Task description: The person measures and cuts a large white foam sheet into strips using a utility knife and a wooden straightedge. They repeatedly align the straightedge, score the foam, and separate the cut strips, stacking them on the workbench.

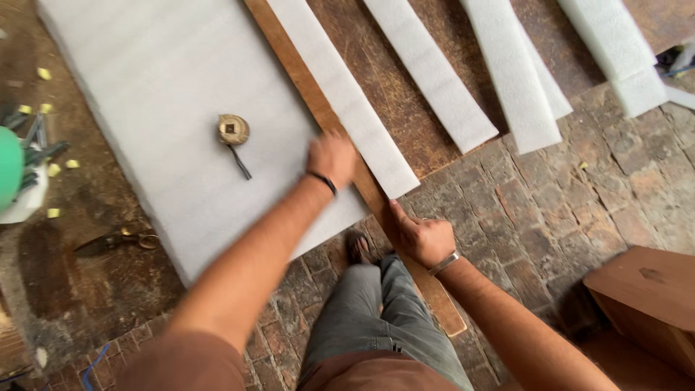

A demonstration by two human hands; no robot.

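the left hand lay palm down, fingers curled loosely, pressing the right edge of a large white foam sheet where it met a long wooden board; it gripped nothing. the right hand rested nearer the body on the same board, thumb stretched up toward the cut end of a narrow foam strip, the other fingers folded in, and whether they pinched anything could not be told. the two hands were apart, one on each side of the board. the board ran diagonally across the brick floor, between the sheet and the strip. a round brass tape measure with a dark strap sat on the sheet, left of the left hand. further right, more foam strips lay side by side on a dark wooden panel. scissors lay on the ground left of the sheet, and a wooden box stood at lower right.
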